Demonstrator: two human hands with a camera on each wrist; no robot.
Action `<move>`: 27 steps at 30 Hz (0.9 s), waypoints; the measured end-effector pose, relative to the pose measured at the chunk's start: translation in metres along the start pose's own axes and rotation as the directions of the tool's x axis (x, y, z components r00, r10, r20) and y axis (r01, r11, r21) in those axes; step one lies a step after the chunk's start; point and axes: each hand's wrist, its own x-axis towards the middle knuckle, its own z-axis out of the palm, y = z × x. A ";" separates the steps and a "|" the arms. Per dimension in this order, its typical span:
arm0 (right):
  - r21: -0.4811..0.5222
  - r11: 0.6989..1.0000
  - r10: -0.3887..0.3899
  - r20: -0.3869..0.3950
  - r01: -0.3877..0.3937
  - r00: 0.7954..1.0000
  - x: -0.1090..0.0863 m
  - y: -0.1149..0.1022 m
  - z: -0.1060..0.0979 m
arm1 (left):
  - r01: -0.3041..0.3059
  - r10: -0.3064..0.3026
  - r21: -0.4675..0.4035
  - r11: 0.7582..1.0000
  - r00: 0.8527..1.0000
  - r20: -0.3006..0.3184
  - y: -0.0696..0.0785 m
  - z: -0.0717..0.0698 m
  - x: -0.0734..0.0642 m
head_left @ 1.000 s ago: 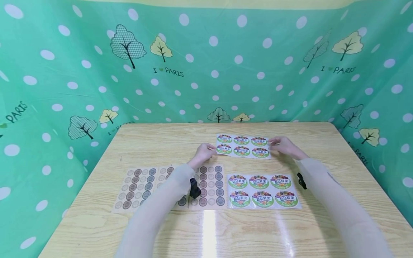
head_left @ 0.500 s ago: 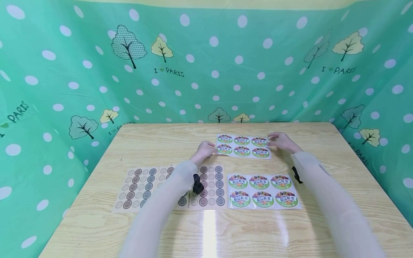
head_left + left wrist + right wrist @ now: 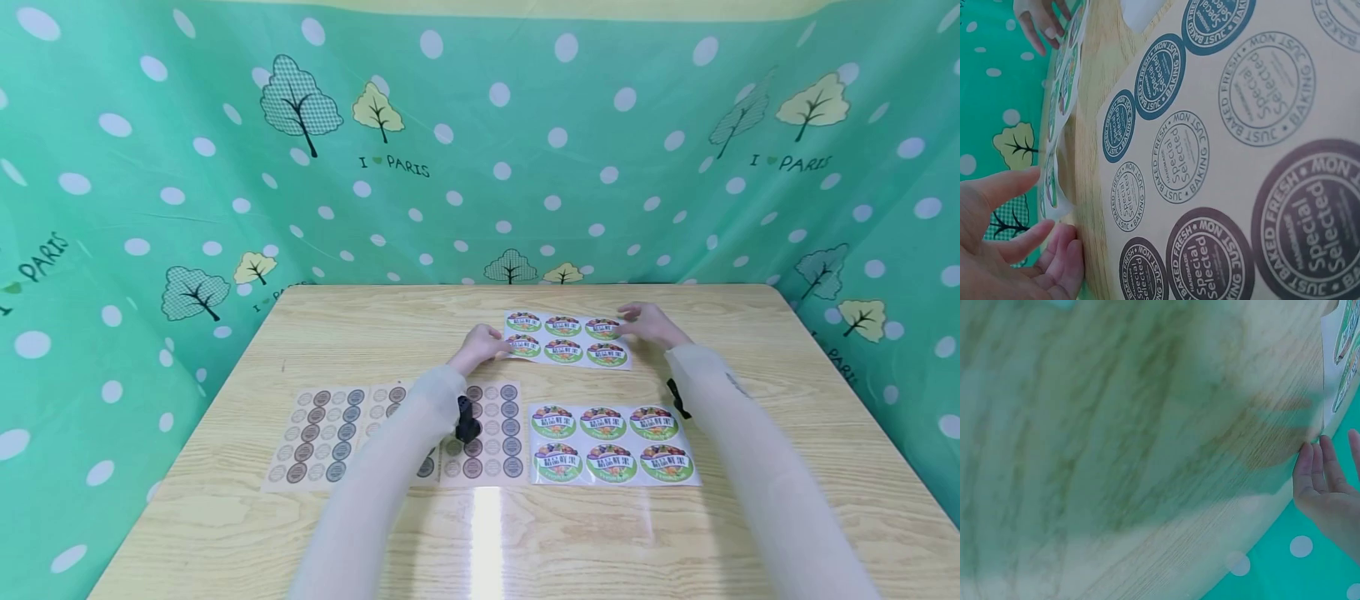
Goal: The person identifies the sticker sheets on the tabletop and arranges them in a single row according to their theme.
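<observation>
A white sheet of oval fruit stickers (image 3: 542,353) lies toward the back of the table, its left edge a little wavy in the left wrist view. At that edge is my left hand (image 3: 480,345), thumb and fingers parted around the near corner. My right hand (image 3: 651,323) is at the opposite edge, its fairly straight fingertips (image 3: 1324,442) touching the sheet's border. A second fruit sticker sheet (image 3: 628,450) lies flat nearer me. Left of it, kraft-brown sheets of round stickers (image 3: 482,433) lie side by side, partly hidden under my left forearm.
All the sheets lie on a light wood-grain table (image 3: 570,542). A green polka-dot cloth (image 3: 465,125) stands up behind the table and along both sides. Black straps (image 3: 468,421) circle my wrists over pale sleeves.
My right hand has slid slightly back and left along the sheet's right edge. The left hand has shifted a little back and right. The sheet itself has hardly moved.
</observation>
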 end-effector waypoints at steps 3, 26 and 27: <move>-0.003 1.000 0.010 0.012 -0.010 1.000 0.002 -0.002 0.001 | 0.008 -0.007 0.018 1.000 1.000 -0.005 0.000 0.000 0.001; -0.087 0.996 -0.009 -0.013 0.008 1.000 0.014 0.004 0.011 | 0.009 -0.009 0.005 1.000 0.999 -0.031 0.003 0.005 -0.002; -0.089 0.996 -0.012 -0.014 0.011 1.000 0.014 0.003 0.011 | 0.010 -0.009 0.006 1.000 0.999 -0.034 0.003 0.005 -0.002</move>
